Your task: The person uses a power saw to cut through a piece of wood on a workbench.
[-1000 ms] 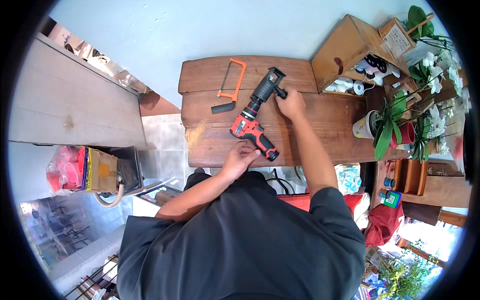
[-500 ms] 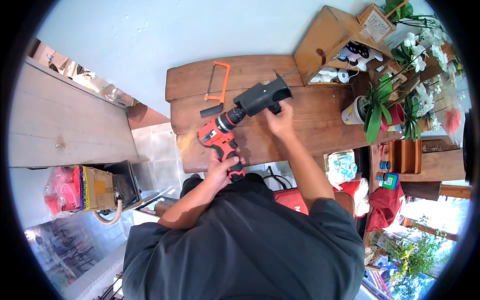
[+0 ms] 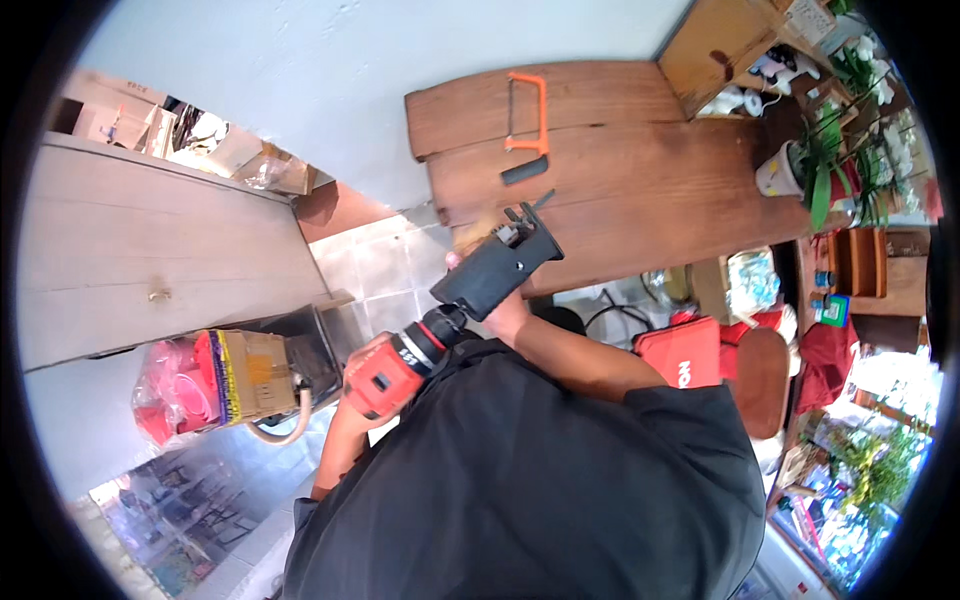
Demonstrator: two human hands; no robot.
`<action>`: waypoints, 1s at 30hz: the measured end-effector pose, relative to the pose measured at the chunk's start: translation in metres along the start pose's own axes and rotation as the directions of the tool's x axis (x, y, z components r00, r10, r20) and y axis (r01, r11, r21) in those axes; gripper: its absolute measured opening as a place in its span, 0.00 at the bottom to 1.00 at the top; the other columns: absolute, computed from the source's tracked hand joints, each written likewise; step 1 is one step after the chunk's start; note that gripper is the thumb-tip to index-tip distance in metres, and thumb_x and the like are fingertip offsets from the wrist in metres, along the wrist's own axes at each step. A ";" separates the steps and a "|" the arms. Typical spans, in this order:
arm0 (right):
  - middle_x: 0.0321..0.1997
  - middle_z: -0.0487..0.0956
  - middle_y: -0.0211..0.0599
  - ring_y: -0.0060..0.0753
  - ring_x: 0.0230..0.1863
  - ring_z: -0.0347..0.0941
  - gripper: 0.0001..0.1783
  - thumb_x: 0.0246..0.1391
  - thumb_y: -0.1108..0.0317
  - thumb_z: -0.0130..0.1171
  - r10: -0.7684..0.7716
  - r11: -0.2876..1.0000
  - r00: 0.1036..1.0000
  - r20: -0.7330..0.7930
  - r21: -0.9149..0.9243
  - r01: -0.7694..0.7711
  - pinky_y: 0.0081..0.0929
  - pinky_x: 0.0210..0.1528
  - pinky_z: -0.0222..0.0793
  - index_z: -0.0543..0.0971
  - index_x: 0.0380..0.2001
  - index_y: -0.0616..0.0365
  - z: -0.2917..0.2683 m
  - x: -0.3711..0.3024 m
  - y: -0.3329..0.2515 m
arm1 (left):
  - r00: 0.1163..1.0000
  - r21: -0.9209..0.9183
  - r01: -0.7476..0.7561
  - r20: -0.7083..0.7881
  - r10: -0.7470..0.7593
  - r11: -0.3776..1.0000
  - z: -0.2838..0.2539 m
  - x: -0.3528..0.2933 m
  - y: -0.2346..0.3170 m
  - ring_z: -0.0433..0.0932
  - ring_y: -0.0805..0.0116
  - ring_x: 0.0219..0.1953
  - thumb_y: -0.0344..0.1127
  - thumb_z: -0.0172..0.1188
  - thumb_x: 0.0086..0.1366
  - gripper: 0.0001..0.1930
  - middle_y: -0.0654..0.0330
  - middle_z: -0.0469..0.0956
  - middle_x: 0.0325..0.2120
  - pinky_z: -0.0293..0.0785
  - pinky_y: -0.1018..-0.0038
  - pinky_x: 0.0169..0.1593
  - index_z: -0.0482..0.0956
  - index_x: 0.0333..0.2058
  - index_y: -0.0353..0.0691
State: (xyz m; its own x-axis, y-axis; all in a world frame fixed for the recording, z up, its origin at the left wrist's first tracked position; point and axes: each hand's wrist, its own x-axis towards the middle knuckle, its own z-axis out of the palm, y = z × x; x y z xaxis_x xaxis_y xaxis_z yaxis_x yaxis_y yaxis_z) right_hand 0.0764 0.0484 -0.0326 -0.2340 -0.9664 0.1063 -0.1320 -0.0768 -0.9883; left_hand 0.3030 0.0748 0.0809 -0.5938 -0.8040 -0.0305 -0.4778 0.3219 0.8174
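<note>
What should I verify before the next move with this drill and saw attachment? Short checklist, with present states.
1. Right hand around the saw attachment: ok.
2. Left hand on the drill handle: cannot tell, the red body hides the grip.
3. Attachment lined up with the drill's chuck: ok; whether it is locked: cannot tell.
4. Blade pointing away from the dark shirt: ok.
5. Hacksaw lying on the table, apart from the blade: ok.

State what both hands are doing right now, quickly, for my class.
Left hand: holding the red drill, grip mostly hidden.
Right hand: holding the black saw attachment.
</note>
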 end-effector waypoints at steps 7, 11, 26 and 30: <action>0.30 0.76 0.25 0.18 0.31 0.71 0.08 0.62 0.69 0.64 0.450 0.388 0.893 -0.011 0.903 -0.185 0.22 0.34 0.70 0.75 0.31 0.54 0.145 -0.067 0.035 | 0.966 0.152 0.003 0.254 -0.042 0.988 -0.087 -0.026 -0.002 0.82 0.47 0.35 0.31 0.70 0.48 0.19 0.49 0.81 0.33 0.78 0.63 0.40 0.80 0.40 0.36; 0.30 0.74 0.24 0.17 0.33 0.71 0.08 0.64 0.67 0.61 0.467 0.433 0.881 -0.078 0.889 -0.151 0.23 0.37 0.69 0.74 0.30 0.52 0.175 -0.074 0.032 | 0.912 0.221 0.048 0.388 -0.132 0.974 -0.114 -0.007 -0.005 0.82 0.44 0.34 0.30 0.71 0.47 0.17 0.48 0.81 0.30 0.78 0.64 0.38 0.81 0.38 0.35; 0.31 0.78 0.24 0.18 0.31 0.74 0.04 0.58 0.75 0.58 0.671 0.282 0.697 -0.253 0.956 0.076 0.23 0.28 0.68 0.80 0.35 0.54 0.165 -0.017 0.015 | 0.756 0.497 0.014 0.563 -0.335 0.867 -0.087 0.109 0.050 0.71 0.74 0.25 0.24 0.64 0.53 0.08 0.58 0.76 0.21 0.74 0.72 0.33 0.77 0.32 0.32; 0.27 0.77 0.27 0.22 0.23 0.72 0.04 0.56 0.77 0.57 0.760 0.083 0.627 -0.173 0.982 0.171 0.22 0.23 0.65 0.78 0.31 0.56 0.166 -0.002 0.016 | 0.752 0.587 0.026 0.522 -0.402 0.809 -0.078 0.125 0.079 0.75 0.69 0.27 0.25 0.66 0.52 0.12 0.49 0.79 0.24 0.75 0.69 0.37 0.78 0.36 0.30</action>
State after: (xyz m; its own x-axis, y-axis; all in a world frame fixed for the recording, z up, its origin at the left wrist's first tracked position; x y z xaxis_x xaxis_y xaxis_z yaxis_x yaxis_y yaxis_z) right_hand 0.2343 0.0088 -0.0669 -0.4140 -0.6215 -0.6651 0.8948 -0.4121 -0.1718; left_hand 0.2414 -0.0393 0.1866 -0.5925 -0.4732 -0.6519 -0.7817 0.5333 0.3233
